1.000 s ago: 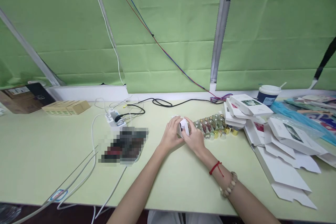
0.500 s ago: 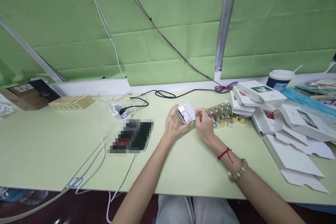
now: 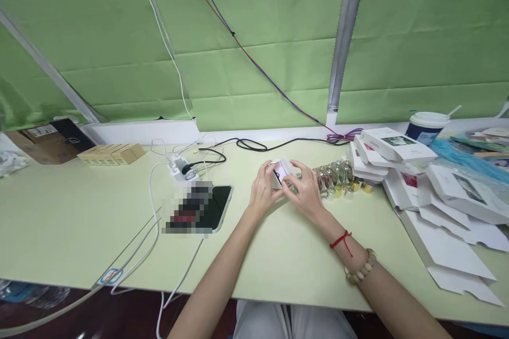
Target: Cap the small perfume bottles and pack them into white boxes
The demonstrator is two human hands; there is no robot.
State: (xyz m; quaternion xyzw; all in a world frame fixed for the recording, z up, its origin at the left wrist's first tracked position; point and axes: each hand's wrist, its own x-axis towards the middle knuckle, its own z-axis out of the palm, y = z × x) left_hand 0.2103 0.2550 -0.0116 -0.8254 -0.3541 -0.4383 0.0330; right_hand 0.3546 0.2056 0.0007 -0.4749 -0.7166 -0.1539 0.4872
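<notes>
Cradling a small white carton [image 3: 280,169], open end up, over the table [image 3: 278,259] in a curled left hand [image 3: 261,189], pinching its right edge with a part-closed right hand [image 3: 308,190], probably to stop the mouth collapsing. Just beside glass bottles [image 3: 332,175], likely lined up for easy grabbing.

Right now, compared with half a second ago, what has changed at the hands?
The right hand has moved left to the small white box, its fingers, bunched together before, now spread. The left hand stayed on the box; bottles and white cartons stayed put.
</notes>
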